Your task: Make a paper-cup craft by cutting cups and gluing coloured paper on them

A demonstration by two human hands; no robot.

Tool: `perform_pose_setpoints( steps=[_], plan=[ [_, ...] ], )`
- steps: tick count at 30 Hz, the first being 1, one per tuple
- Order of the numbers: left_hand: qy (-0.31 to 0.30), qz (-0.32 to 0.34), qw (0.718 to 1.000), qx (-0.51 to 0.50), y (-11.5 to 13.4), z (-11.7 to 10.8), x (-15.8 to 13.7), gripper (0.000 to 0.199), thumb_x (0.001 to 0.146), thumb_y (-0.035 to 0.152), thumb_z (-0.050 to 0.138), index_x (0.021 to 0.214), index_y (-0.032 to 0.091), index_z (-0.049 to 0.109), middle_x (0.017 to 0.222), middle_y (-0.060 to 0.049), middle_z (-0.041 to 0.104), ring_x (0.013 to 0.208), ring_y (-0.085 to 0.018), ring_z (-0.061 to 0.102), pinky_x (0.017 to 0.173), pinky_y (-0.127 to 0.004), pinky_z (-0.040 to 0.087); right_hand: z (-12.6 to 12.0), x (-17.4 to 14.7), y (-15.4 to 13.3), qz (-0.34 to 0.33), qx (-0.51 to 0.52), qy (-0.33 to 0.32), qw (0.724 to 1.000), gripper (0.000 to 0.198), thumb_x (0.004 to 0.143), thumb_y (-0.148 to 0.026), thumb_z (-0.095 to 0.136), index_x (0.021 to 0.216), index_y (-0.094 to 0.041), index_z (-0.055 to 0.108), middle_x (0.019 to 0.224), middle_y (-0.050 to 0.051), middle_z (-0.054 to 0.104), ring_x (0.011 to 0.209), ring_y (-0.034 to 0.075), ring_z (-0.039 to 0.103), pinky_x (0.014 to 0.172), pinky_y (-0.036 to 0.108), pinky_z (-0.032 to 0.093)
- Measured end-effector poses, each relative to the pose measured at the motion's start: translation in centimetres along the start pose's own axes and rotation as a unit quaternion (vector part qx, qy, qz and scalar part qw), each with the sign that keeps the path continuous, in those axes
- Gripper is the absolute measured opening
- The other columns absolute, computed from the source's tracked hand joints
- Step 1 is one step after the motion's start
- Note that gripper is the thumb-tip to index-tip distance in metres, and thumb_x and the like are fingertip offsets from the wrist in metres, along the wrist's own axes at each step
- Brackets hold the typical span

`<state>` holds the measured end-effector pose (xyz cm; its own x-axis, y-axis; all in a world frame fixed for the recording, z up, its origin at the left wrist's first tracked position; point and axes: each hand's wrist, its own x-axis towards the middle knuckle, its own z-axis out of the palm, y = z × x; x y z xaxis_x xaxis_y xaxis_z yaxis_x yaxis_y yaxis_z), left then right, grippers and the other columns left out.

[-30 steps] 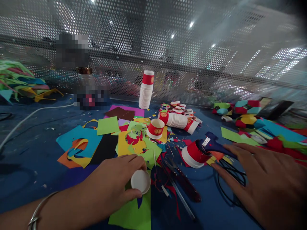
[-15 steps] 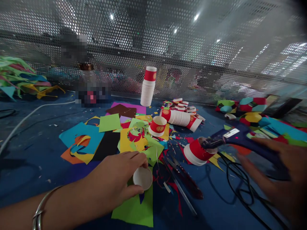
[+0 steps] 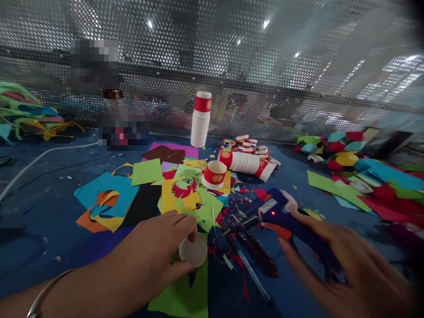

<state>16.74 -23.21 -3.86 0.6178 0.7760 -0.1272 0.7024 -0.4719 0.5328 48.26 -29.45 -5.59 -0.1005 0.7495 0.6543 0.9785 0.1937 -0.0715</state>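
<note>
My left hand (image 3: 162,249) pinches a small white round piece (image 3: 193,251), which looks like a paper cup bottom, between thumb and fingers. It sits above a green paper sheet (image 3: 179,296). My right hand (image 3: 344,260) is closed round the handle of a blue hot glue gun (image 3: 274,207) with an orange trigger and a lit red light. The gun's nozzle points left, toward the white piece, with a gap between them. Under and beside the nozzle lie a clear glue stick (image 3: 250,269) and a dark-red-handled tool (image 3: 260,256), partly hidden.
A red and white paper cup (image 3: 214,175) stands among cut paper scraps. Behind it are a lying cup stack (image 3: 245,162) and an upright one (image 3: 200,121). Coloured paper pieces (image 3: 344,190) lie at right. A white cable (image 3: 36,161) crosses the left. Perforated metal panels (image 3: 172,79) stand behind.
The glue gun in my right hand has moved left, away from the tilted red cup where its nozzle was, toward the white piece. That cup no longer shows. My left hand keeps its hold.
</note>
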Motion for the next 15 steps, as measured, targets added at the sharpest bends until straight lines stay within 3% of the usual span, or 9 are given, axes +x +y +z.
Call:
perform_pose_setpoints(
  steps=[5,11,15],
  plan=[
    [0.001,0.003,1.000,0.001,-0.2,0.2,0.0,0.020,0.080,0.026,0.069,0.097,0.023,0.058,0.100,-0.002,0.063,0.092,-0.023,0.059,0.076,-0.035,0.041,0.9,1.0,-2.8,-0.082,-0.020,-0.016,0.996,0.042,0.101,-0.045,0.047,0.131,-0.016,0.057,0.126,0.011,0.068,0.111,0.026,0.067,0.096,0.039,0.055],
    [-0.010,-0.002,1.000,0.010,0.0,0.0,0.0,0.019,0.081,0.029,0.071,0.095,0.023,0.058,0.100,-0.002,0.064,0.092,-0.023,0.059,0.074,-0.033,0.040,1.5,2.2,-3.2,-0.195,-0.057,0.001,0.979,0.042,0.106,-0.030,0.032,0.110,-0.014,0.071,0.110,0.017,0.074,0.099,0.027,0.073,0.076,0.038,0.063],
    [-0.008,0.005,1.000,0.007,-0.1,-0.1,0.1,0.020,0.082,0.030,0.071,0.096,0.023,0.058,0.100,-0.002,0.064,0.091,-0.022,0.059,0.074,-0.033,0.040,1.8,2.4,-3.5,-0.199,-0.064,0.008,0.978,0.044,0.106,-0.030,0.033,0.103,-0.015,0.074,0.109,0.018,0.075,0.095,0.028,0.075,0.070,0.040,0.065]
  ],
)
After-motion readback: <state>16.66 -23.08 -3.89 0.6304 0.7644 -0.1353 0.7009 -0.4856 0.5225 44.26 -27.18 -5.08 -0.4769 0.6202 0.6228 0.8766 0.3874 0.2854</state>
